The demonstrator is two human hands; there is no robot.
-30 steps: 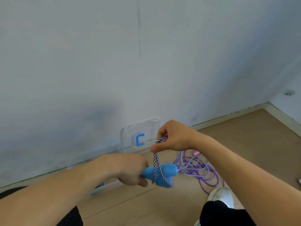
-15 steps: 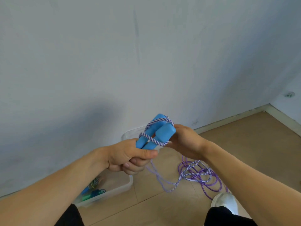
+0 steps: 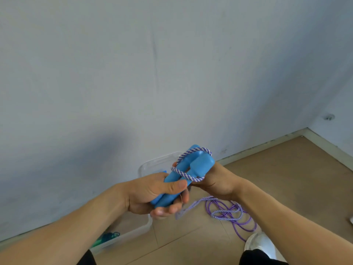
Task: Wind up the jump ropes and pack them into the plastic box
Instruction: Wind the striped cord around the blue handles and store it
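Note:
My left hand (image 3: 152, 194) grips two blue jump-rope handles (image 3: 191, 169) held side by side, pointing up and to the right. A purple-and-white braided rope (image 3: 188, 175) loops around them twice. My right hand (image 3: 215, 180) sits behind the handles' upper end, its fingers hidden, apparently holding the rope. The rest of the braided rope (image 3: 227, 213) trails down to the wooden floor and lies tangled with a plain purple rope (image 3: 246, 226). The clear plastic box (image 3: 133, 234) stands on the floor below my left forearm, with green and blue things inside.
The box's clear lid (image 3: 158, 163) leans on the grey wall (image 3: 172, 73) behind my hands. A white shoe (image 3: 259, 245) and dark trouser legs show at the bottom right. The wooden floor (image 3: 286, 169) runs to the room's corner.
Both hands rose, and the handles turned from lying level to pointing up and right. A further turn of braided rope now lies around them, and less slack hangs below.

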